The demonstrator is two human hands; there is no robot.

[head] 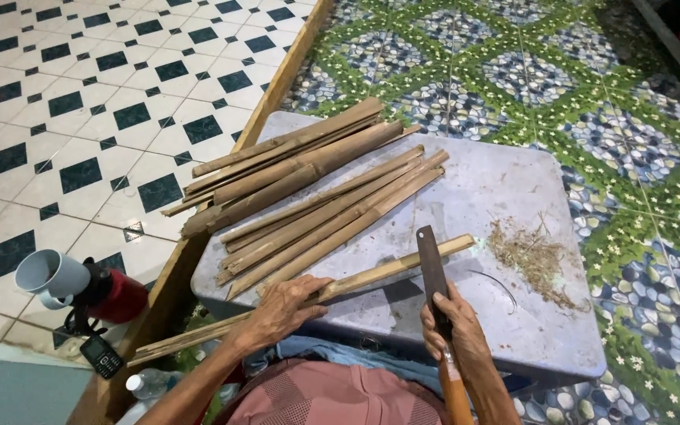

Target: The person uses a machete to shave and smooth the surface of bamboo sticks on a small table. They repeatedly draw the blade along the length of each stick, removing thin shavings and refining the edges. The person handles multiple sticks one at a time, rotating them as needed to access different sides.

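My left hand (285, 309) presses down on a long split bamboo strip (403, 266) that lies across the near part of a grey board (505, 177). My right hand (456, 329) grips a flat dark blade (432, 267) with an orange-brown wooden handle, held upright with its tip just above the strip. Behind the strip lies a pile of several split bamboo pieces (308, 181), slanting from lower left to upper right.
A heap of bamboo shavings (533, 260) lies on the board's right side. On the tiled floor at left stand a red flask with a grey cup (80, 285), a small black phone (101, 358) and a plastic bottle (147, 386). A wooden beam (277, 86) runs diagonally beside the board.
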